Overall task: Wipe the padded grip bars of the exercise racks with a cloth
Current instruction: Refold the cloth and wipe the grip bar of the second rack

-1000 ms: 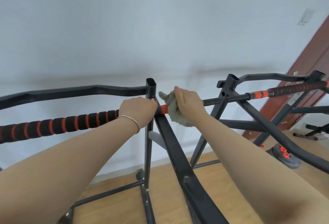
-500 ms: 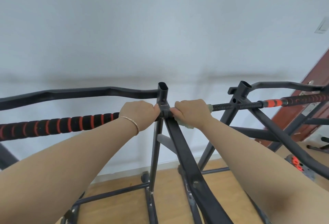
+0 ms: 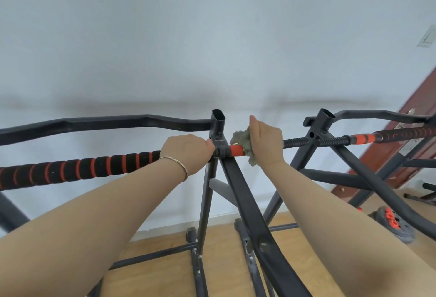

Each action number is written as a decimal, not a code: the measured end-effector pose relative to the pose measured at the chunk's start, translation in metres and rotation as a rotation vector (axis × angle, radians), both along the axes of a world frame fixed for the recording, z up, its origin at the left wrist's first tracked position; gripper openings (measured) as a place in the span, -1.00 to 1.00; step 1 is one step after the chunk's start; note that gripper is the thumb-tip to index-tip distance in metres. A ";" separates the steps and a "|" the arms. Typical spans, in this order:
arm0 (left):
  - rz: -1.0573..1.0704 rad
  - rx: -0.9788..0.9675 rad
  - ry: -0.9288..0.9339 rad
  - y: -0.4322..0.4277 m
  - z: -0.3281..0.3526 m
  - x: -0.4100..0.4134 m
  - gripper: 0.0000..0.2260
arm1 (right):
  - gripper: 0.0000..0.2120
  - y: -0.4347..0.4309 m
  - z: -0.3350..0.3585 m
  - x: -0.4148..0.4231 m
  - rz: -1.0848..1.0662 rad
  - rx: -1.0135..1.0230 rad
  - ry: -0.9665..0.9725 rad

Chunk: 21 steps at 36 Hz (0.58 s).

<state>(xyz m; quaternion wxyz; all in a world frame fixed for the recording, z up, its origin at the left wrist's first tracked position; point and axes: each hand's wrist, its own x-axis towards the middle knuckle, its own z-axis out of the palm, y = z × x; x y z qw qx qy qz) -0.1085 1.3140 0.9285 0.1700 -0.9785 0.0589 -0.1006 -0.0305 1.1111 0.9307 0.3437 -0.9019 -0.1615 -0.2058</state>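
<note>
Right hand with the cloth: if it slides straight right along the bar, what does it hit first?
Bare threaded bar comes first, then the right hand and cloth would likely meet the second rack's upright, where the bar passes through. Depth looks consistent, though wide-angle distortion leaves some doubt.

One head-worn wide-angle camera looks forward and slightly down along both forearms. It sits close above the rack's padded bar (image 3: 77, 169). The white wall (image 3: 212, 37) fills the far upper frame.
</note>
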 end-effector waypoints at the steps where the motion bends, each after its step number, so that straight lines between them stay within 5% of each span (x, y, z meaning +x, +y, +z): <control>1: -0.001 -0.004 0.008 0.000 0.001 0.000 -0.70 | -0.56 0.001 0.004 -0.002 -0.015 0.046 0.011; 5: 0.000 -0.005 0.039 0.003 0.000 0.004 -0.72 | -0.66 0.017 0.013 -0.007 0.104 -0.167 -0.105; 9: 0.001 -0.011 0.063 0.005 0.001 0.006 -0.79 | -0.52 0.022 0.014 -0.005 0.247 -0.432 0.100; 16: 0.007 -0.036 0.102 0.005 0.003 0.010 -0.79 | -0.42 -0.014 -0.007 -0.003 0.342 -0.814 -0.351; 21: 0.012 -0.002 0.007 0.003 -0.001 0.004 -0.79 | -0.52 0.004 -0.007 0.001 0.263 -0.763 -0.395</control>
